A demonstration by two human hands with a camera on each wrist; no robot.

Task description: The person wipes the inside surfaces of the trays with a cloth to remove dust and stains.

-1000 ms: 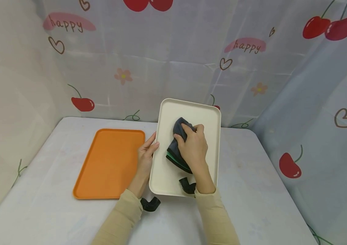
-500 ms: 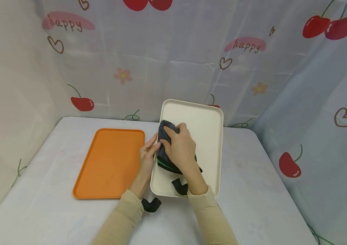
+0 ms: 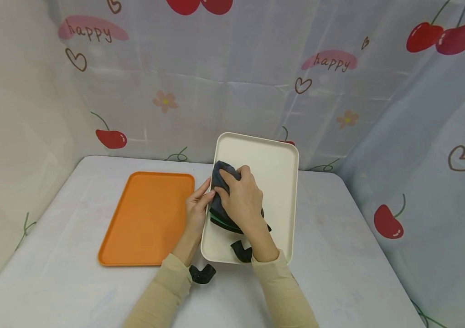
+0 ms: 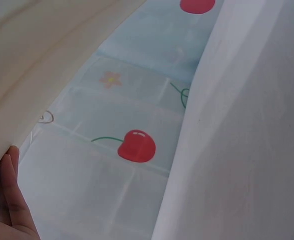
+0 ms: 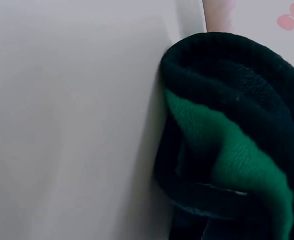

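Cream tray (image 3: 279,182) | our left grip (image 3: 195,215) pinches it | our right grip (image 3: 241,198) holds cloth (image 3: 219,208) near its 9 o'clock edge | wiping looks begun, not finished

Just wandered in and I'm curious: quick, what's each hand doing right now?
Left hand: closed, holding the cream tray by its edge.
Right hand: closed, holding the folded gray-and-green cloth against the tray.

Cloth (image 3: 221,208) on tilted tray (image 3: 278,187), second tray (image 3: 150,218) left, curtain (image 3: 232,105) behind
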